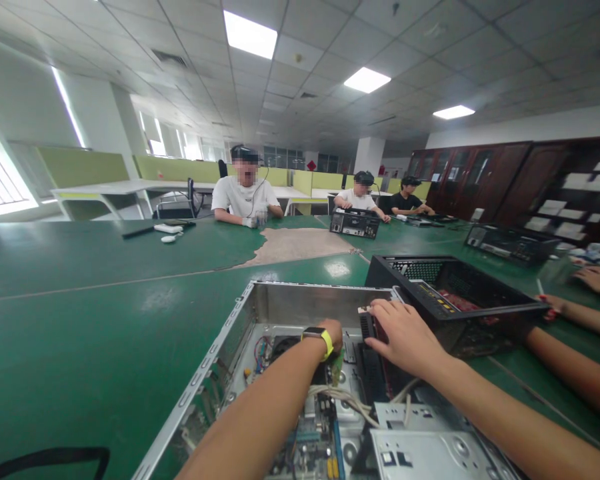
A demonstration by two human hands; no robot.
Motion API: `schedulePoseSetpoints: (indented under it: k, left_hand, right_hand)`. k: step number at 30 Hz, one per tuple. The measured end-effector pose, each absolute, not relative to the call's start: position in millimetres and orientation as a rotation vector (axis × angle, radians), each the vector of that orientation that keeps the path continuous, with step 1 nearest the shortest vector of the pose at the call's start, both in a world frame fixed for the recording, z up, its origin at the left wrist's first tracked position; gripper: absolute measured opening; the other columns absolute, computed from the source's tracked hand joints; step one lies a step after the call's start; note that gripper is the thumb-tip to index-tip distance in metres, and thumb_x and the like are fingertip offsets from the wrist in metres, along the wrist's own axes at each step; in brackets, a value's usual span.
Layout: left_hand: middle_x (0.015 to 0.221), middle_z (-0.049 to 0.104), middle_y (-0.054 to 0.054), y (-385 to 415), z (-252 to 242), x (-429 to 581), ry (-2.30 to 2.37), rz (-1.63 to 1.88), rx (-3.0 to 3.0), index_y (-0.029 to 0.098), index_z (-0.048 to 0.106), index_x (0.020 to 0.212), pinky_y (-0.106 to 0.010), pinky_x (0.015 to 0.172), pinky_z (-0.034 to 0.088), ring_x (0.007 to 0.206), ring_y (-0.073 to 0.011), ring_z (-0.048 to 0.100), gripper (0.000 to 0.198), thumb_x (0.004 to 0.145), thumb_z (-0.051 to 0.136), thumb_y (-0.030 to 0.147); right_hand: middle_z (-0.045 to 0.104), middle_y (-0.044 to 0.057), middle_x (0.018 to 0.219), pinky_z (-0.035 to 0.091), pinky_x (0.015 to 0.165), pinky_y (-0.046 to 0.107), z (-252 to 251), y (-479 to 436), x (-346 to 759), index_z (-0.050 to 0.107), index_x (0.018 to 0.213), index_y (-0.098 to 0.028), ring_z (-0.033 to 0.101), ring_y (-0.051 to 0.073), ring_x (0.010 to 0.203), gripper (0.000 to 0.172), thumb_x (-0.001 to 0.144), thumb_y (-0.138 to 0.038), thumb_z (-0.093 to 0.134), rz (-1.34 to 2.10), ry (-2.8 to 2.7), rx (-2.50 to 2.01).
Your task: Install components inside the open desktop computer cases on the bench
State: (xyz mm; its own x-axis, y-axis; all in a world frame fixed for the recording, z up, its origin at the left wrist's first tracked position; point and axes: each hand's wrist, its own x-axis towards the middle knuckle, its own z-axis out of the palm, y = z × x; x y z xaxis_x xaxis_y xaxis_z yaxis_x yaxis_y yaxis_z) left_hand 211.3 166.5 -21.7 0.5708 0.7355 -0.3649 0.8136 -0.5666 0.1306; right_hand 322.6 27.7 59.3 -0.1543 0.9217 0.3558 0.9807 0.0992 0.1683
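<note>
An opened computer case (220, 353) lies on the green table in front of me. My left hand (335, 331), below a watch with a yellow-green strap (325, 339), reaches down into the case near a black fan (284, 345); its fingertips are hidden. My right hand (405, 333) grips the upper end of a long black vented part (373, 363), thumb on the near side. The part's exact kind is unclear. A small green board edge (338, 369) shows below my left hand. Pale cables (337, 393) cross the circuit board, beside a metal drive bay (425, 453).
A second black case (460, 327), open on top, stands close on the right, with another person's arms (575, 367) beside it. Across the table (80, 333), several people sit; a black computer (355, 223) stands before one. White objects (169, 230) lie at the far left.
</note>
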Motion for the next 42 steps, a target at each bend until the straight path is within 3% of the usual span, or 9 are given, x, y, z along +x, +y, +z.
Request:
schedulePoseSetpoints:
  k: [3,6,11,16,20,23,42]
  left_hand:
    - [0.101,0.069,-0.016,162,-17,206,1.236,-0.433,2.572,0.014,0.068,0.102,-0.033,0.081,0.053,0.094,-0.0296,0.064,0.055,0.049,0.080,0.027]
    - [0.105,0.067,-0.017,154,-12,203,1.211,-0.436,2.637,0.016,0.067,0.106,-0.035,0.082,0.052,0.097,-0.0295,0.063,0.049,0.060,0.073,0.032]
    - [0.105,0.066,-0.019,142,-6,202,1.156,-0.457,2.749,0.018,0.065,0.108,-0.038,0.086,0.049,0.102,-0.0287,0.061,0.038,0.071,0.063,0.025]
    - [0.107,0.066,-0.017,143,5,197,0.998,-0.530,2.809,0.020,0.066,0.105,-0.039,0.083,0.050,0.099,-0.0303,0.062,0.044,0.064,0.070,0.033]
    - [0.114,0.063,-0.014,149,11,195,0.801,-0.643,2.856,0.022,0.057,0.116,-0.038,0.082,0.051,0.099,-0.0308,0.061,0.078,0.046,0.080,0.047]
    - [0.114,0.063,-0.016,154,8,195,0.712,-0.690,2.900,0.020,0.057,0.115,-0.039,0.082,0.050,0.100,-0.0322,0.061,0.086,0.039,0.082,0.053]
    - [0.117,0.060,-0.019,168,-2,198,0.680,-0.684,2.983,0.020,0.054,0.118,-0.043,0.083,0.048,0.102,-0.0341,0.060,0.082,0.050,0.074,0.061]
  right_hand:
    - [0.052,0.004,0.121,0.043,0.088,0.046,60,29,321,0.050,0.109,-0.021,0.049,0.026,0.105,0.041,0.075,-0.039,0.063,-0.531,-2.213,-1.930]
    - [0.052,0.003,0.121,0.043,0.089,0.046,61,28,321,0.050,0.109,-0.022,0.049,0.025,0.105,0.040,0.075,-0.039,0.063,-0.505,-2.212,-1.935]
    - [0.052,0.004,0.121,0.043,0.088,0.046,63,25,322,0.050,0.108,-0.021,0.049,0.025,0.104,0.039,0.075,-0.037,0.063,-0.489,-2.209,-1.928]
    - [0.052,0.006,0.122,0.043,0.088,0.045,61,28,324,0.050,0.111,-0.021,0.049,0.026,0.105,0.040,0.075,-0.037,0.062,-0.481,-2.216,-1.899]
    - [0.052,0.005,0.123,0.043,0.089,0.045,58,29,325,0.050,0.111,-0.021,0.049,0.026,0.107,0.040,0.075,-0.037,0.062,-0.485,-2.217,-1.899]
    - [0.051,0.004,0.124,0.042,0.090,0.045,58,28,325,0.050,0.111,-0.021,0.049,0.026,0.107,0.041,0.075,-0.037,0.061,-0.474,-2.216,-1.909]
    - [0.050,0.005,0.126,0.043,0.090,0.047,57,30,328,0.050,0.113,-0.023,0.049,0.027,0.107,0.041,0.076,-0.037,0.060,-0.389,-2.227,-1.868]
